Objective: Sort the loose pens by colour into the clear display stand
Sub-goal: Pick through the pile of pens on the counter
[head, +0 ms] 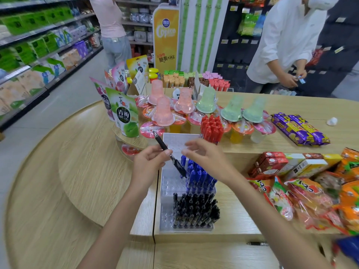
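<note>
sorting looked nearly done
left hand [149,164] pinched 1 black pen [176,165] over the clear display stand [169,183], right hand [204,158] hung open; red pens [211,129] at 12 o'clock, blue pens [198,175] mid, black pens [196,210] at 6; 1 loose pen [258,244] lay at 5 o'clock.

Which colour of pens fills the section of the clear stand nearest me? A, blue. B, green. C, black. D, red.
C: the black pens stand in the nearest section of the clear stand, with the blue pens behind them and the red pens farthest back.
</note>
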